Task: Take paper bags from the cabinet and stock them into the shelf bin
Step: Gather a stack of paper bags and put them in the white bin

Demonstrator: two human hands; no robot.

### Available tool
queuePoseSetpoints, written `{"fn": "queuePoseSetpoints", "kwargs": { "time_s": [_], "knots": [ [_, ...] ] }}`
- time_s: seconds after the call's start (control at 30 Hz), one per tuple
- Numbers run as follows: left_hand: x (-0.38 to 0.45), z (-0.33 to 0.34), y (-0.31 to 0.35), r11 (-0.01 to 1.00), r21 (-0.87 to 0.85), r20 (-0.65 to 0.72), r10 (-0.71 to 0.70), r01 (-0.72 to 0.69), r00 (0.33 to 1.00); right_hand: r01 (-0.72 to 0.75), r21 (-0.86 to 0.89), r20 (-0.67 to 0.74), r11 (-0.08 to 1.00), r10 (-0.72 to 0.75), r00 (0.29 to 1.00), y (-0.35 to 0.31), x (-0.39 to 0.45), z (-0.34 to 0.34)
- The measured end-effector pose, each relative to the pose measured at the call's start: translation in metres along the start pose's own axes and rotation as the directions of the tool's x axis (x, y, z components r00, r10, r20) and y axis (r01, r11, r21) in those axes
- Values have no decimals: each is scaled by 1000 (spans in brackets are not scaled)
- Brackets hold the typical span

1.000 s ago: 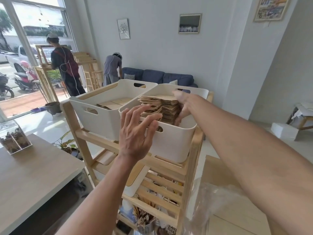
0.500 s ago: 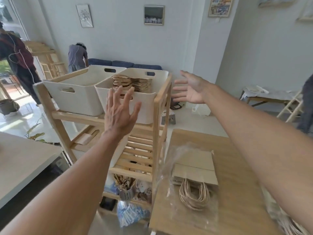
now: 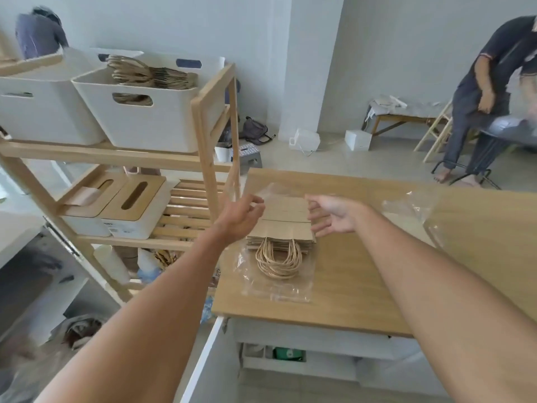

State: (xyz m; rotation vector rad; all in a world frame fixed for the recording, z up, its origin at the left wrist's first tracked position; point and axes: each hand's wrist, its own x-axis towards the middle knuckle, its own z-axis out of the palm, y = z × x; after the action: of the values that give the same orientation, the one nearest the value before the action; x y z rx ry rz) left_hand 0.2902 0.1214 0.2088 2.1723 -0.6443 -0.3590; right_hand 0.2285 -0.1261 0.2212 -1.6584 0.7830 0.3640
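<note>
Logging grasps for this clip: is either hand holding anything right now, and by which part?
Nothing is held. The left hand and right hand are open, flanking the stack of paper bags in its clear plastic wrap.

Wooden desk (image 3: pixel 363 286): one stack of paper bags (image 3: pixel 282 225) flat near its left edge, rope handles toward the camera, lying inside an opened clear plastic wrap (image 3: pixel 276 283). Second crumpled clear plastic sheet (image 3: pixel 418 210) right of the stack, well apart. Left of the desk, wooden shelf (image 3: pixel 203 126): top tier carries two white bins, the nearer bin (image 3: pixel 145 123) holding paper bags; middle tier carries two white boxes with wood lids (image 3: pixel 133 199).
</note>
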Motion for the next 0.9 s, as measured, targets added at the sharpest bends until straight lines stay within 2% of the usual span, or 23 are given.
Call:
{"fn": "queuePoseSetpoints", "kwargs": {
  "time_s": [0.1, 0.23, 0.33, 0.43, 0.53, 0.7, 0.8, 0.9],
  "knots": [
    [25, 31, -8, 996, -59, 6, -60, 61, 998, -50, 16, -11, 999, 51, 999, 27, 32, -11],
    [57, 58, -22, 987, 40, 22, -159, 158, 987, -106, 6, -27, 994, 106, 994, 51, 64, -12],
    [76, 67, -41, 954, 114, 12, -281, 278, 960, -83, -9, -47, 997, 83, 995, 63, 100, -15],
    [90, 66, -54, 887, 258, -27, -389, 383, 921, -44, 15, -74, 999, 45, 996, 67, 125, -13],
    [101, 64, -56, 826, 381, -49, -431, 415, 901, -44, 5, -58, 999, 44, 997, 61, 131, -9],
    [112, 63, -53, 788, 437, 66, -509, 433, 859, -42, -2, -78, 999, 42, 996, 55, 144, -3],
    [115, 63, -56, 783, 444, 107, -530, 436, 842, -56, 4, -87, 998, 56, 995, 52, 144, -3],
    [118, 62, -55, 807, 365, 142, -541, 464, 829, -57, 37, -108, 998, 60, 992, 52, 148, -5]
  ]
}}
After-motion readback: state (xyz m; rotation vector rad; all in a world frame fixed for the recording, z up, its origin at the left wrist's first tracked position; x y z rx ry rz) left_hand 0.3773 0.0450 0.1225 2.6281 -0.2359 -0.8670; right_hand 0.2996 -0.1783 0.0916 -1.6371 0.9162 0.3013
